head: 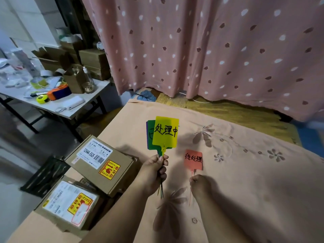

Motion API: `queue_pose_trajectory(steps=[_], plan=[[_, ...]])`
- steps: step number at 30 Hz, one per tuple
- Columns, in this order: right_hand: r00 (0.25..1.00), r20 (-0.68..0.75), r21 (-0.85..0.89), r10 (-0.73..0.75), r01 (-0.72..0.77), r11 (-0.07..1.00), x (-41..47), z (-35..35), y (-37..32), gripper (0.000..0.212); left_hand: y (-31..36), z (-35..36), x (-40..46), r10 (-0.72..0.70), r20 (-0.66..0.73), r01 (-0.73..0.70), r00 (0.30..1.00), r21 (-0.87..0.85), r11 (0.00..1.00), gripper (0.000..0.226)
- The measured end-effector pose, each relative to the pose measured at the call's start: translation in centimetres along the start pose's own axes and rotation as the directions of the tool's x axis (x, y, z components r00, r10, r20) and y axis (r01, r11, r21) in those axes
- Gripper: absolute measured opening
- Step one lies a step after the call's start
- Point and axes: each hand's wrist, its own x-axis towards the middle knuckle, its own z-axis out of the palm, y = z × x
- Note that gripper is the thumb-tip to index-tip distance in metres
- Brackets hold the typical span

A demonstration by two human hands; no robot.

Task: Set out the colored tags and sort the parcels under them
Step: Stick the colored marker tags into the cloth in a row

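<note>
My left hand (155,171) holds a fan of tags upright by their thin stems: a yellow tag (165,133) with black writing in front, a green tag (150,132) behind it and a purple edge behind that. My right hand (199,184) pinches the stem of a red tag (193,159) that lies low over the peach bedsheet (245,172). Two cardboard parcels sit at the bed's left edge: one (100,163) resting tilted on others, one (68,206) nearer me, both with white labels and yellow stickers.
A pink dotted curtain (210,50) hangs behind the bed. To the left stands a folding table (70,109) crowded with boxes, tape rolls, a tape measure and a bottle. A black crate (47,174) sits on the floor beside the parcels.
</note>
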Motion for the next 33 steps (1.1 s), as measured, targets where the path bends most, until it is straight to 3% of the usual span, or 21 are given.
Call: queue_pose_trajectory(steps=[6,11,16,21,26,33], plan=[[0.996,0.072,-0.043,0.047,-0.044,0.998,-1.5,-1.7,-1.5,0.026,0.1,0.4,-0.6,-0.009,-0.002,0.010,1.000,0.027,1.000,0.023],[0.986,-0.051,0.173,-0.157,0.164,0.971,-4.6,-1.9,-1.9,0.008,-0.2,1.3,-1.9,0.015,-0.020,-0.013,1.000,0.080,0.997,0.024],[0.952,0.049,0.383,-0.302,0.261,0.886,-10.5,-3.6,-5.4,0.016,-1.3,2.6,-4.1,0.023,-0.029,-0.018,0.999,0.155,0.988,0.022],[0.903,0.069,0.360,-0.423,0.373,0.855,-14.5,-6.2,-5.4,0.015,-2.7,4.1,-6.4,0.006,0.036,-0.012,0.999,0.156,0.988,0.022],[0.905,0.020,0.287,-0.425,0.402,0.869,-16.7,-8.2,-3.7,0.003,-4.7,5.8,-8.0,-0.012,0.092,-0.001,0.996,0.143,0.990,0.021],[0.926,-0.101,0.208,-0.363,0.376,0.903,-18.7,-10.4,-2.5,0.015,-6.1,7.2,-8.6,-0.043,0.148,0.020,0.988,0.150,0.989,0.024]])
